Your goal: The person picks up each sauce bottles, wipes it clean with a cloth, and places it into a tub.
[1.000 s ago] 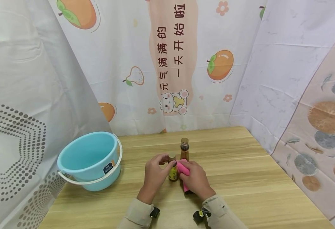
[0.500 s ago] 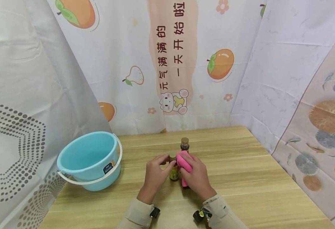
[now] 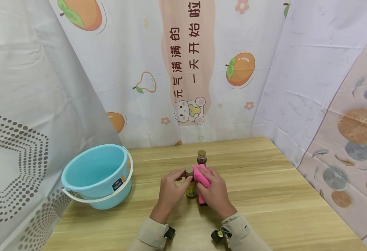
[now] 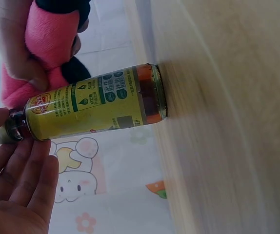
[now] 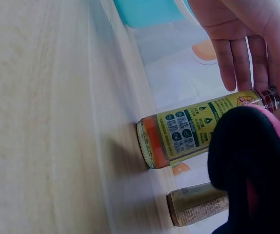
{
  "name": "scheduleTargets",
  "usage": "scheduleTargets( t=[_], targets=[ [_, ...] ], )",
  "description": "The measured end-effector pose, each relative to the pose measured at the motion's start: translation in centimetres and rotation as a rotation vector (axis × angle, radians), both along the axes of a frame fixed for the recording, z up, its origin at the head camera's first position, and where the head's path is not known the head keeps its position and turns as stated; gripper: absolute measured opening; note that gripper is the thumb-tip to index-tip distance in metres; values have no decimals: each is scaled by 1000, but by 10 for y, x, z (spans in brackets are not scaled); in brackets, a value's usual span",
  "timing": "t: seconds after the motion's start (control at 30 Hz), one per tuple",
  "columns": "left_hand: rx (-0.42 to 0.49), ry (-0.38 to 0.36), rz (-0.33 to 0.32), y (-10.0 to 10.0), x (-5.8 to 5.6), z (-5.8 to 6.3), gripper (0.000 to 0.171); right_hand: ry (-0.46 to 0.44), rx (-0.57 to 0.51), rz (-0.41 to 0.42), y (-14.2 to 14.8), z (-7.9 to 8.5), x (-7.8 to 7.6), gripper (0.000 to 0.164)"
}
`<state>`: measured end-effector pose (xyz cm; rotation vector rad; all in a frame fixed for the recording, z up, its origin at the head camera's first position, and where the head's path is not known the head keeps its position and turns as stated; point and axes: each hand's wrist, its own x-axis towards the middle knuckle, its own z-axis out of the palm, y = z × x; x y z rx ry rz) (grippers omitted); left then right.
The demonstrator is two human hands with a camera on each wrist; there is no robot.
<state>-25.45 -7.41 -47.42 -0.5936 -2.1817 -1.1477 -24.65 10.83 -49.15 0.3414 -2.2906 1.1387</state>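
A small glass bottle with a yellow label [image 4: 91, 102] stands upright on the wooden table. My left hand [image 3: 171, 188] pinches its neck below the gold cap, thumb on the near side, other fingers behind. In my right hand [image 3: 216, 193] I grip a bunched pink and black cloth [image 3: 202, 177], which lies against the upper right side of the bottle. Its black part [image 5: 242, 151] covers some of the label in the right wrist view. Behind the cloth stands a second bottle [image 3: 202, 157] with a gold cap, its lower part hidden in the head view.
A light blue bucket [image 3: 120, 170] with a white handle stands at the table's left edge. The wooden table [image 3: 265, 188] extends to the right of my hands. A printed curtain [image 3: 152, 122] hangs behind the table.
My right hand has shifted the cloth upward to the bottle's neck, uncovering less of the second bottle. The left hand keeps its grip on the neck, nearly in place.
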Motion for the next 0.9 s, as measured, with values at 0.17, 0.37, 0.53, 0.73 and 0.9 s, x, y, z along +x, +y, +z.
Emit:
scheduleTargets(
  t=[0.17, 0.37, 0.53, 0.73, 0.9],
  targets=[
    [-11, 2, 9, 0, 0, -1, 32, -51, 64, -8, 1, -1, 0, 50],
    [-5, 12, 13, 0, 0, -2, 34, -145, 122, -21, 2, -6, -1, 45],
    [0, 6, 16, -1, 0, -2, 34, -210, 214, -22, 3, -11, -2, 39],
    [-3, 13, 16, -2, 1, 0, 35, -238, 313, -16, 3, -16, -2, 40],
    [15, 19, 48, -1, 1, 0, 40, -257, 343, -21, 2, -16, -1, 43]
  ],
)
